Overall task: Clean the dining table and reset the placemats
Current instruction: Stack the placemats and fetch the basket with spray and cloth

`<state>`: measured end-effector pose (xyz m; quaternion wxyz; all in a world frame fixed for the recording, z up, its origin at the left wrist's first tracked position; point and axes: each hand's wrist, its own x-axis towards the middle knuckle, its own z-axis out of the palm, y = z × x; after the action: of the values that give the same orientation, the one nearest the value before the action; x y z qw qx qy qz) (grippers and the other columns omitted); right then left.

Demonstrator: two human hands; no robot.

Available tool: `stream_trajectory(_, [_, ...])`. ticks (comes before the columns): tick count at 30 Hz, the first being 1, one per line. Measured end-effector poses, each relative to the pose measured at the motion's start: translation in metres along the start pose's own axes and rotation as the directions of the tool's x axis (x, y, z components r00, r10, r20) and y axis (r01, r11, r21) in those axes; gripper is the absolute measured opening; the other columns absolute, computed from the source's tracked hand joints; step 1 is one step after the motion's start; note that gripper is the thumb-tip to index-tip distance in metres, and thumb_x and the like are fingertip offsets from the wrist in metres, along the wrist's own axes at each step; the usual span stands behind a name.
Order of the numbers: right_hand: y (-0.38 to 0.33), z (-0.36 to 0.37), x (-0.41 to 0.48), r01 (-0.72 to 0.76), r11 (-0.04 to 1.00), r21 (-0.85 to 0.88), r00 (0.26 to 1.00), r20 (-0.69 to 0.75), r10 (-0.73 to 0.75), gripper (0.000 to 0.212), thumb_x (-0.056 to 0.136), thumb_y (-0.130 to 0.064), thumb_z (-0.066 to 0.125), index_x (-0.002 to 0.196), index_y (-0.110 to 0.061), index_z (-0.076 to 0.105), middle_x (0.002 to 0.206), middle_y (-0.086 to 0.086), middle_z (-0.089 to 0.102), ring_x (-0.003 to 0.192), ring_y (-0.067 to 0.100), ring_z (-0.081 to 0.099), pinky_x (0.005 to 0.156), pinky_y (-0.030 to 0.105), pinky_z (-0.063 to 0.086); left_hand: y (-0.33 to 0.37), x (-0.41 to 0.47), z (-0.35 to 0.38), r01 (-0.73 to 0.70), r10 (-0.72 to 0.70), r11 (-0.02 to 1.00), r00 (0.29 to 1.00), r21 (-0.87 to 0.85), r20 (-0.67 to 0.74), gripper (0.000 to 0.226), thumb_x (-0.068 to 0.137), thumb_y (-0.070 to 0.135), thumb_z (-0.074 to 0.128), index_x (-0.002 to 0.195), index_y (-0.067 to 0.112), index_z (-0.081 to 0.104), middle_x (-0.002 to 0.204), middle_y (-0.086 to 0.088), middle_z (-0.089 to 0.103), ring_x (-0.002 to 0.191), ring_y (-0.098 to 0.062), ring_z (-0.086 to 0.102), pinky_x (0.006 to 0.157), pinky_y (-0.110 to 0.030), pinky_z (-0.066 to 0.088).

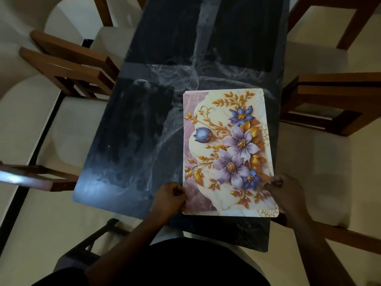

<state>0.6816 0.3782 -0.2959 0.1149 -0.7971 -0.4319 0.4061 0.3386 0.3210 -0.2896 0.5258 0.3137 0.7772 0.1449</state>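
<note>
1. Fingers [181, 193] of left hand [170, 198] curled, pinching placemat [226, 153] at its near-left edge.
2. Right hand [285, 191] fingers curled, pinching near-right edge.
3. Placemat: floral print, lying on right half of dark dining table [132, 131], long side running away from the person.
4. Wooden chairs [70, 65] along both sides.

Dim room, glare at left edge, wide-angle bending, soft blur

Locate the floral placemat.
Head view: the floral placemat sits on the right half of the dark table, at the person's end, left hand and right hand gripping its near side edges; a wooden chair stands right of it.
</note>
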Motion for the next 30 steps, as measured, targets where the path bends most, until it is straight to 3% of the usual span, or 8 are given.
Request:
stream_trajectory(3, [-0.003,0.0,-0.004,0.011,0.998,-0.062,1.0,-0.024,-0.012,0.016,0.085,-0.01,0.081,0.096,-0.009,0.069,0.095,0.009,0.072,0.074,0.019,0.063,0.062,0.027,0.042,-0.007,0.002,-0.003,-0.039,0.039,0.998,0.999,0.052,-0.005,0.013,0.089,0.005,0.081,0.081,0.012,0.073,0.069,-0.006,0.077,0.061,-0.02,0.077,0.068,-0.045,0.068])
stream_trajectory(7, [-0.007,0.003,-0.011,0.13,0.966,-0.222,0.987,-0.067,-0.148,0.035,0.085,-0.014,0.081,0.118,-0.007,0.069,0.11,0.009,0.067,0.093,0.024,0.061,0.078,0.032,0.044,-0.014,0.001,-0.009,-0.059,0.06,0.998,0.996,0.018,-0.072,0.014,0.088,0.013,0.084,0.083,0.019,0.072,0.073,-0.002,0.077,0.064,-0.017,0.077,0.064,-0.042,0.067])
stream_trajectory(9, [-0.017,0.007,-0.019,0.188,0.961,-0.203,0.976,-0.068,-0.205,0.037,0.089,-0.015,0.078,0.124,-0.01,0.067,0.123,0.011,0.066,0.106,0.029,0.063,0.086,0.033,0.046,-0.019,-0.004,-0.014,-0.057,0.054,0.998,0.995,-0.029,-0.089,0.012,0.091,0.017,0.082,0.084,0.019,0.072,0.073,-0.002,0.077,0.067,-0.021,0.078,0.066,-0.044,0.067])
stream_trajectory(11, [-0.033,0.014,-0.029,0.262,0.951,-0.163,0.96,-0.054,-0.274,0.03,0.093,-0.013,0.075,0.122,-0.011,0.068,0.118,0.007,0.065,0.105,0.027,0.063,0.086,0.031,0.044,-0.025,-0.009,-0.021,-0.037,0.03,0.997,0.994,-0.073,-0.104,0.011,0.093,0.017,0.079,0.084,0.018,0.073,0.072,-0.005,0.077,0.068,-0.026,0.077,0.067,-0.048,0.067])
stream_trajectory(14, [-0.061,0.046,-0.042,0.392,0.914,-0.104,0.92,0.032,-0.391,0.026,0.094,-0.013,0.075,0.119,-0.013,0.069,0.113,-0.002,0.065,0.102,0.019,0.062,0.081,0.025,0.046,-0.039,-0.018,-0.037,-0.002,-0.021,0.984,0.992,-0.178,-0.128,0.008,0.097,0.019,0.074,0.089,0.018,0.074,0.08,-0.008,0.079,0.074,-0.027,0.078,0.074,-0.049,0.067])
stream_trajectory(18, [-0.094,0.109,-0.058,0.568,0.821,-0.058,0.807,0.237,-0.541,0.023,0.091,-0.013,0.077,0.112,-0.021,0.069,0.111,-0.003,0.07,0.103,0.017,0.067,0.087,0.035,0.058,-0.058,-0.034,-0.058,-0.023,-0.045,0.953,0.976,-0.303,-0.214,0.011,0.102,0.017,0.067,0.096,0.013,0.075,0.088,-0.01,0.079,0.08,-0.027,0.077,0.078,-0.043,0.064])
stream_trajectory(22, [-0.131,0.161,-0.086,0.661,0.75,-0.029,0.7,0.383,-0.602,0.02,0.094,-0.018,0.074,0.113,-0.023,0.069,0.109,-0.007,0.068,0.1,0.008,0.064,0.083,0.005,0.042,-0.083,-0.045,-0.074,-0.068,-0.055,0.927,0.949,-0.369,-0.312,0.012,0.101,0.02,0.068,0.092,0.017,0.075,0.083,-0.004,0.079,0.077,-0.019,0.077,0.078,-0.039,0.065])
stream_trajectory(30, [-0.157,0.23,-0.165,0.754,0.657,0.006,0.554,0.532,-0.64,0.024,0.096,-0.025,0.072,0.119,-0.02,0.069,0.115,-0.005,0.065,0.103,0.009,0.065,0.091,0.029,0.057,-0.149,-0.081,-0.103,-0.099,-0.132,0.863,0.902,-0.495,-0.41,0.012,0.101,0.022,0.067,0.092,0.019,0.074,0.084,-0.002,0.08,0.078,-0.023,0.079,0.07,-0.038,0.062])
